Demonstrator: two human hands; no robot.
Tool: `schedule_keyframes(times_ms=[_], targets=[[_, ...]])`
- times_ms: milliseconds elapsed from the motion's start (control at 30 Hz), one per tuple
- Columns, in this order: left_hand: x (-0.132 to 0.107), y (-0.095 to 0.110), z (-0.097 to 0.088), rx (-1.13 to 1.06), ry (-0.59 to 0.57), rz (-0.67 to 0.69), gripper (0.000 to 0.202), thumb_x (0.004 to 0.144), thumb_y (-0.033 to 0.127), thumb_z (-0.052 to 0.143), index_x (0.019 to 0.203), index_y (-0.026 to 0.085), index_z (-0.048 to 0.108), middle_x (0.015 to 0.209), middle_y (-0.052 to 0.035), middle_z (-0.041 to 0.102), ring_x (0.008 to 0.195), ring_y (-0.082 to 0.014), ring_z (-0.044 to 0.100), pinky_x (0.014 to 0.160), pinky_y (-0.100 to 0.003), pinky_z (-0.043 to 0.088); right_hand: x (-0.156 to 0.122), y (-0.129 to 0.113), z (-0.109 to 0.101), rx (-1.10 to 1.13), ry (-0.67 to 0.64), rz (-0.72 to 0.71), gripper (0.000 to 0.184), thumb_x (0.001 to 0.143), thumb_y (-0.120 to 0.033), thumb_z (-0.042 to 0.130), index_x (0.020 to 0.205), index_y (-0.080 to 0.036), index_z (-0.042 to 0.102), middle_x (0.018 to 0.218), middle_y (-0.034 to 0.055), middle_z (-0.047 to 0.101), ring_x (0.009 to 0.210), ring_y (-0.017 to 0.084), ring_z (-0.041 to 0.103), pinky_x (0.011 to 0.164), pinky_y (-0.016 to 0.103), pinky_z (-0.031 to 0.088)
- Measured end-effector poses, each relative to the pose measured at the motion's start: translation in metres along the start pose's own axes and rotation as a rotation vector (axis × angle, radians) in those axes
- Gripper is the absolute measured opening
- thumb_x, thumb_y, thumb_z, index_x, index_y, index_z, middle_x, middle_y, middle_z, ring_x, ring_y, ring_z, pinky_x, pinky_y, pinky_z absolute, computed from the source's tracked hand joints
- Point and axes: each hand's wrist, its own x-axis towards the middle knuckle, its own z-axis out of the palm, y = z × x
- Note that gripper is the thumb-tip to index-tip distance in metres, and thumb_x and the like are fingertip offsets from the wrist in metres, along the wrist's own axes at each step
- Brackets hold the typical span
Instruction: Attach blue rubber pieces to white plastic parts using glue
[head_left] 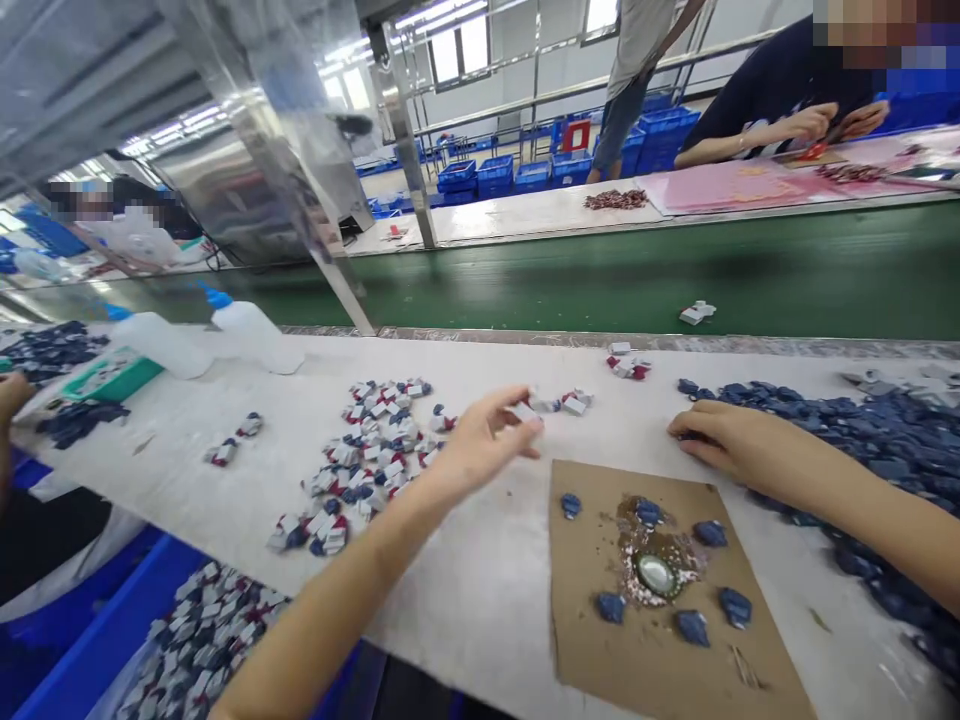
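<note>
My left hand (491,437) pinches a small white block-shaped piece (525,410) between thumb and fingertips, above the white table. Just past those fingertips lie a few white, blue and dark red pieces (576,401). My right hand (709,437) is at the near-left edge of a heap of dark blue pieces (817,430). Its fingers are curled together, and whatever is in them is hidden. Between my forearms lies a cardboard sheet (592,560) with several blue pieces (691,627) set around a small round dish of pale liquid (655,575).
A scattered pile of white, blue and red pieces (375,440) lies left of my left hand. Farther left stand two white bottles (255,335) and a green tray (112,375). A green conveyor belt (525,290) runs behind the table. A blue bin (97,640) sits below left. Other people work nearby.
</note>
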Motion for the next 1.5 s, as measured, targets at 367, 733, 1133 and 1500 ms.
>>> schedule_keyframes(times_ms=[367, 733, 1133, 1500], targets=[[-0.120, -0.015, 0.028, -0.778, 0.069, -0.248, 0.036, 0.056, 0.031, 0.091, 0.085, 0.021, 0.072, 0.083, -0.0015, 0.070, 0.082, -0.0159, 0.065, 0.066, -0.024, 0.055, -0.032, -0.024, -0.010, -0.031, -0.104, 0.024, 0.026, 0.085, -0.034, 0.051, 0.091, -0.020, 0.072, 0.097, 0.0113, 0.072, 0.080, 0.024, 0.066, 0.067, 0.035, 0.048], [-0.147, -0.049, 0.040, -0.845, 0.301, -0.451, 0.042, 0.047, 0.036, 0.094, 0.080, 0.017, 0.076, 0.080, -0.0047, 0.077, 0.064, -0.0093, 0.066, 0.054, -0.014, 0.046, -0.100, -0.099, 0.007, -0.044, -0.306, -0.106, 0.030, 0.093, -0.041, 0.038, 0.101, -0.023, 0.061, 0.078, 0.0071, 0.073, 0.061, 0.026, 0.067, 0.051, 0.035, 0.047], [-0.144, -0.039, 0.051, -0.858, 0.238, -0.422, 0.034, 0.049, 0.029, 0.094, 0.068, 0.016, 0.068, 0.074, -0.0030, 0.074, 0.072, -0.0143, 0.069, 0.057, -0.018, 0.050, -0.106, -0.088, 0.019, 0.026, -0.289, -0.095, 0.021, 0.095, -0.037, 0.041, 0.079, -0.025, 0.043, 0.080, 0.0056, 0.072, 0.066, 0.025, 0.068, 0.053, 0.032, 0.045], [-0.144, -0.032, 0.058, -0.908, 0.072, -0.407, 0.032, 0.049, 0.022, 0.094, 0.064, 0.015, 0.067, 0.068, -0.0015, 0.074, 0.059, -0.0102, 0.063, 0.052, -0.018, 0.050, -0.132, -0.169, -0.011, 0.578, -0.060, 0.073, 0.024, 0.089, -0.047, 0.060, 0.079, -0.026, 0.058, 0.071, 0.0010, 0.063, 0.058, 0.016, 0.063, 0.046, 0.023, 0.052]])
